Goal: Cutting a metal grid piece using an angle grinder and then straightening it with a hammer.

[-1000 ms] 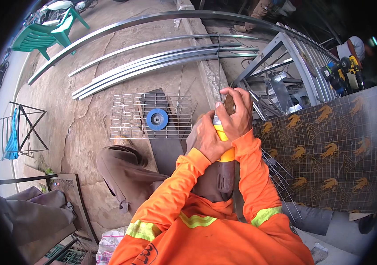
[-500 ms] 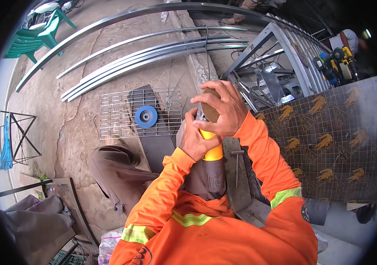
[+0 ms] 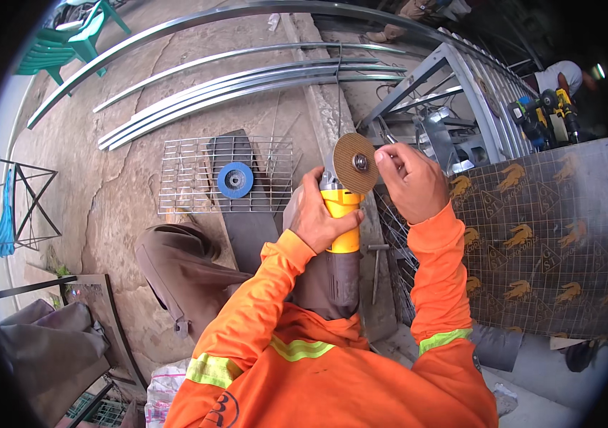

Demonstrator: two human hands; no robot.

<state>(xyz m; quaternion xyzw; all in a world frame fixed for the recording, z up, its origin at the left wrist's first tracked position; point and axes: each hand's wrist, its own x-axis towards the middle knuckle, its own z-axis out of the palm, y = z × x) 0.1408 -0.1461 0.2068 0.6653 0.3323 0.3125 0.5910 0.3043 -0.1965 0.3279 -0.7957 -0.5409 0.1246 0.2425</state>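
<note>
My left hand (image 3: 312, 215) is wrapped round the yellow head of an angle grinder (image 3: 341, 207), which stands upright over my lap with its dark body end down. A brown cutting disc (image 3: 347, 170) sits on the grinder's spindle, with a metal nut (image 3: 360, 162) at its centre. Just right of the disc is my right hand (image 3: 414, 181), its fingers curled and pinched together; whatever they hold, if anything, is too small to make out. To the left, a blue flap disc (image 3: 235, 180) lies on a wire mesh panel (image 3: 188, 171).
Under the mesh runs a dark plank (image 3: 250, 239). Long metal profiles (image 3: 197, 101) lie beyond it. At right stand a patterned board-topped table (image 3: 532, 242) with cordless drills (image 3: 559, 114) at its far edge, and a grey metal frame (image 3: 453, 78). A hammer-like tool (image 3: 376, 271) lies beside my lap.
My right hand has come off the cutting disc and drawn back to the right, uncovering the disc's face and centre nut. My left hand keeps hold of the grinder.
</note>
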